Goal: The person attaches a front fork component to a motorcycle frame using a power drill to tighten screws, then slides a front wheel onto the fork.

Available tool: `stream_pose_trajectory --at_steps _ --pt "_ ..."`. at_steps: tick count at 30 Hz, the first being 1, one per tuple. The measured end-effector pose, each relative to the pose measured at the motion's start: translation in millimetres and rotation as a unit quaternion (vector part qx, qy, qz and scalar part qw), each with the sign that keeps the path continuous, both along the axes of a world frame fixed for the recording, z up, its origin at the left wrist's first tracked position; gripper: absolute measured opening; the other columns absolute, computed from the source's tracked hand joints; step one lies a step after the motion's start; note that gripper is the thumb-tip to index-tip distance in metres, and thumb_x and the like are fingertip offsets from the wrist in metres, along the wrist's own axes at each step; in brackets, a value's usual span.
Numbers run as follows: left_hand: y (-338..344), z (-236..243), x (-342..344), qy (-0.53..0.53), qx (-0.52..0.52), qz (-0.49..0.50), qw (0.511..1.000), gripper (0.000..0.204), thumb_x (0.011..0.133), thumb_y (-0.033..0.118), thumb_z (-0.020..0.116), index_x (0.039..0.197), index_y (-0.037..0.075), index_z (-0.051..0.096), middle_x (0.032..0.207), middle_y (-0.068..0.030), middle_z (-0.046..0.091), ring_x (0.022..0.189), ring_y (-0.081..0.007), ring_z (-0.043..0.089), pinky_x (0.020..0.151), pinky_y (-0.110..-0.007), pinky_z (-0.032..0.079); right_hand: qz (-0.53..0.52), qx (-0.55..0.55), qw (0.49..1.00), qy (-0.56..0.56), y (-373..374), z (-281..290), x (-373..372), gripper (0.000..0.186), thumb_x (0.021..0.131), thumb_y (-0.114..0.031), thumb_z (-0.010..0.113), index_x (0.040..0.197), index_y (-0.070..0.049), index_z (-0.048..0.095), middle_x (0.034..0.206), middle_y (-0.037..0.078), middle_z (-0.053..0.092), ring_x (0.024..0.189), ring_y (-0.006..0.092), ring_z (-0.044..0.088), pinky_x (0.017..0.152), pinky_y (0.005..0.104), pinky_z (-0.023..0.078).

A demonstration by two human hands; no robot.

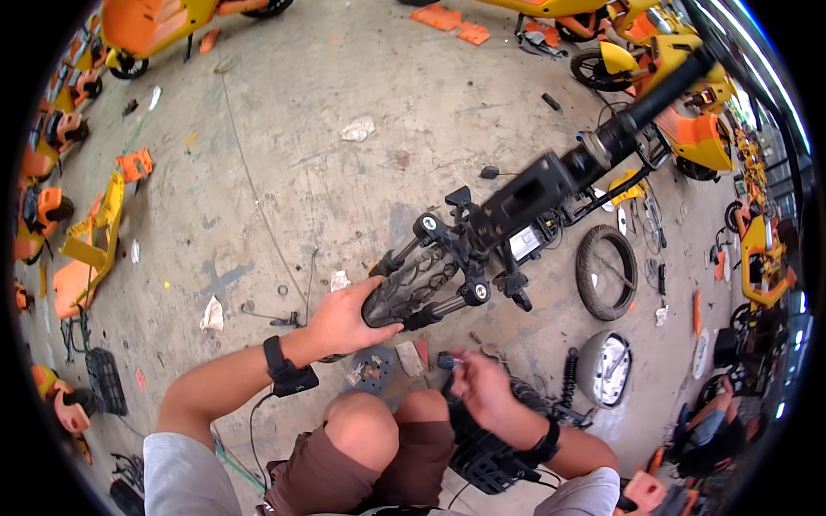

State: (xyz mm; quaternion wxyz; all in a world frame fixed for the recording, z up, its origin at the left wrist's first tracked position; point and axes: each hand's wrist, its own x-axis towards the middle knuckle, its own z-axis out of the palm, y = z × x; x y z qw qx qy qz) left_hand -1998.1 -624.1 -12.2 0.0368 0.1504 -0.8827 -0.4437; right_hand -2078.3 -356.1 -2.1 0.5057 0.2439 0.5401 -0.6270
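My left hand (pixel 342 320) is wrapped round the black, treaded front tyre (pixel 413 288) of a stripped-down scooter. The wheel sits between two fork legs, and the dark steering column (pixel 594 150) rises from them toward the upper right. My right hand (pixel 483 387) is curled and smeared by motion, below the fork and right of my knees. A small dark blue piece (pixel 447 359) shows at its fingertips; its kind is unclear, and most of what the fingers hold is hidden.
A loose tyre (pixel 607 273), a white-lined shell (pixel 605 370) and a shock absorber (pixel 570 374) lie to the right. A black plastic crate (pixel 490 464) is under my right forearm. Yellow and orange scooters (pixel 159 21) line the sides. A person (pixel 718 426) is at the lower right.
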Motion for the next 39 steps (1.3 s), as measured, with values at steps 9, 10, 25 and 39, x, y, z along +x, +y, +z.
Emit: stream_pose_trajectory --at_steps 9,10,25,39 --pt "-4.9 18.5 3.6 -0.077 -0.027 0.011 0.997 0.085 0.064 0.047 0.083 0.128 0.003 0.048 0.106 -0.0191 0.064 0.101 -0.0356 0.061 0.09 -0.042 0.046 -0.096 -0.053 0.962 -0.251 -82.3 138.6 62.5 0.026 0.091 -0.017 0.056 0.114 -0.005 0.059 0.075 0.001 0.051 0.057 0.0129 0.04 0.058 0.0285 0.036" --pt "-2.5 22.1 2.9 -0.079 -0.046 0.006 0.996 0.087 0.064 0.047 0.083 0.13 0.003 0.047 0.11 -0.0189 0.063 0.107 -0.0345 0.059 0.094 -0.041 0.044 -0.11 -0.032 0.958 -0.263 -83.3 158.5 65.2 0.026 0.091 -0.017 0.056 0.114 -0.005 0.059 0.076 0.002 0.051 0.057 0.013 0.041 0.058 0.0286 0.036" --pt "0.6 49.0 -12.6 -0.209 -0.026 -0.004 0.977 0.083 0.072 0.004 0.07 0.146 0.011 0.033 0.13 -0.0082 0.049 0.122 -0.028 0.047 0.092 -0.058 0.038 -0.125 0.183 0.974 -0.045 -43.7 347.8 -2.1 0.026 0.091 -0.02 0.056 0.114 -0.007 0.058 0.074 0.003 0.05 0.06 0.015 0.045 0.059 0.0319 0.041" --pt "8.9 42.8 -42.6 -0.218 -0.077 -0.014 0.973 0.08 0.072 0.002 0.068 0.145 0.011 0.037 0.12 -0.0161 0.052 0.119 -0.0352 0.045 0.096 -0.054 0.035 0.168 0.284 0.897 0.295 -10.4 463.7 -88.7 0.029 0.09 -0.017 0.059 0.109 0.004 0.058 0.088 0.013 0.062 0.075 0.0191 0.058 0.067 0.0306 0.047"
